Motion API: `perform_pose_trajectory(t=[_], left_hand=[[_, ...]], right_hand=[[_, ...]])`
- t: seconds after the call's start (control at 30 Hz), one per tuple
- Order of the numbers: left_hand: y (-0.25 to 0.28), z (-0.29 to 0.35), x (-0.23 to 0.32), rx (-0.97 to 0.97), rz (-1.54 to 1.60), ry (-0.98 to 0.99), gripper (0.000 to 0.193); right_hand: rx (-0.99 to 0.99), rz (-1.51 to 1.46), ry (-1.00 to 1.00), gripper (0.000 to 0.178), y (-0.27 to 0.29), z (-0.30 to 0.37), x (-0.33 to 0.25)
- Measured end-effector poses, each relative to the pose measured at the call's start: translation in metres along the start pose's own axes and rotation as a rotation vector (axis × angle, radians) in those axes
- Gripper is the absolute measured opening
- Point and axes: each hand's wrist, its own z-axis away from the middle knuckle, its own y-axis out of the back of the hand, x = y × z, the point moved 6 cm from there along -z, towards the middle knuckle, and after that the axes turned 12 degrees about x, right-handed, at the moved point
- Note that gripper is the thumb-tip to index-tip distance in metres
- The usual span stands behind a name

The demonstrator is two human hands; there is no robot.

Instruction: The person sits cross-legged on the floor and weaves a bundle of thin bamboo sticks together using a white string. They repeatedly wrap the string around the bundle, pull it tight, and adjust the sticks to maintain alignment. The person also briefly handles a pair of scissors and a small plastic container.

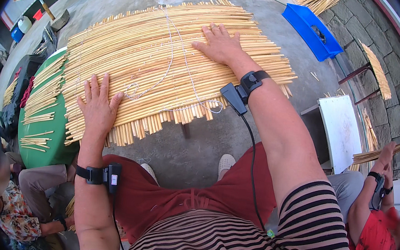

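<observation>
A wide mat of pale straw-coloured reed sticks [133,58] lies flat before me, its sticks side by side and uneven at the near edge. White string [171,38] crosses it and lies in loose loops on top. My left hand [98,106] rests palm down on the mat's near left part, fingers spread. Farther off to the right, my right hand [220,46] is also flat on the sticks with its fingers apart, close to the string. Neither hand holds anything.
On the left stands a green round table [39,148] with loose sticks [44,87]. A blue crate [311,31] and a white board [337,131] are on the right. People sit at both sides; the right one holds a stick bundle [387,150].
</observation>
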Motion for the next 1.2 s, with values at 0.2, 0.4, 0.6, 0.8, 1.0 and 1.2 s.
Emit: perform_pose_trajectory(t=[0.2,0.4,0.6,0.8,1.0,1.2], left_hand=[[0.066,0.027,-0.017,0.275,0.552,-0.048,0.058],[0.104,0.090,0.019,0.311,0.581,-0.215,0.058],[0.142,0.120,0.036,0.431,0.229,-0.358,0.050],[0.142,0.216,-0.066,0.399,0.215,-0.201,0.041],[0.014,0.490,-0.161,-0.748,0.218,0.669,0.040],[0.055,0.595,-0.037,-1.588,0.416,0.537,0.045]], right_hand=[[0.579,-0.871,0.031,0.055,0.084,0.056,0.005],[0.275,-1.008,0.025,0.031,0.089,0.179,-0.011],[-0.499,-0.839,-0.142,0.028,0.010,0.216,-0.011],[-0.595,-0.522,-0.074,0.035,-0.023,0.242,0.032],[-0.714,-0.182,0.535,0.037,0.003,0.250,-0.072],[-0.799,0.020,0.908,0.035,-0.016,0.241,-0.159]])
